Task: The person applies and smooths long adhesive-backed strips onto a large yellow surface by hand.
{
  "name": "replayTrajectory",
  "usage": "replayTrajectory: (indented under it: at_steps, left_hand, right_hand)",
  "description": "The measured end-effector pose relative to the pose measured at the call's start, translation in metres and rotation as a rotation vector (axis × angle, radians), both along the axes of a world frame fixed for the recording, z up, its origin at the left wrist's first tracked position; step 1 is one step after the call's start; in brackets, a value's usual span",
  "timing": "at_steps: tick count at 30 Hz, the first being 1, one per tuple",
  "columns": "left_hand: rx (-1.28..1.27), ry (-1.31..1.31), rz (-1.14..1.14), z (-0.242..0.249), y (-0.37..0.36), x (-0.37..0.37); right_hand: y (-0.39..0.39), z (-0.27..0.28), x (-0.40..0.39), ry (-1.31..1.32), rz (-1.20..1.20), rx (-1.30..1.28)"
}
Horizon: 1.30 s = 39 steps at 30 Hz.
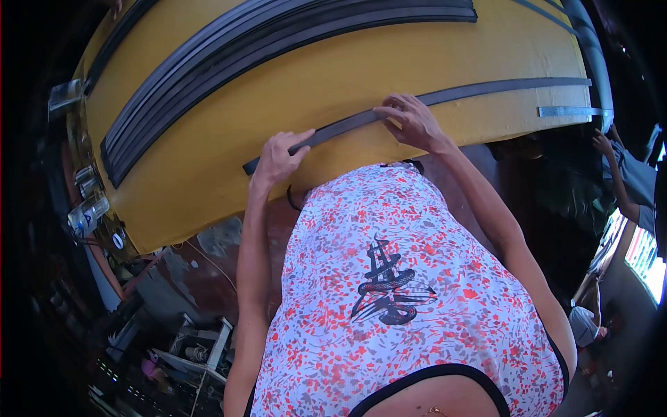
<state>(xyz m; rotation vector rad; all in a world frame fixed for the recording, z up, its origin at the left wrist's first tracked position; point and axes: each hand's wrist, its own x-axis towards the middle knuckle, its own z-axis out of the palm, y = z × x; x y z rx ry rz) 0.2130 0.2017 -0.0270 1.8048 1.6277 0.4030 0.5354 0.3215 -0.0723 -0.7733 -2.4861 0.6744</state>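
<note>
A long, narrow dark grey strip lies along the near side of the yellow table. Near the strip's left end, my left hand has its fingers closed on the edges. Farther right, my right hand pinches the same strip from above, its fingers bent. Past the strip, a stack of similar dark strips curves across the table. The strip's left tip sticks out beyond my left hand.
A metal strip lies at the table's right edge beside a grey pipe. Clear containers stand at the left edge. Another person's arm is at the right. A wooden stand is at the lower left.
</note>
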Motion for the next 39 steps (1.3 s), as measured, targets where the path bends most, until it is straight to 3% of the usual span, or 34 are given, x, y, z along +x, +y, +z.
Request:
replayTrajectory:
  at_steps: [39]
  left_hand:
    - [0.08, 0.041, -0.025, -0.018, 0.008, -0.004]
  right_hand:
    - [-0.007, 0.001, -0.046, -0.022, 0.047, -0.043]
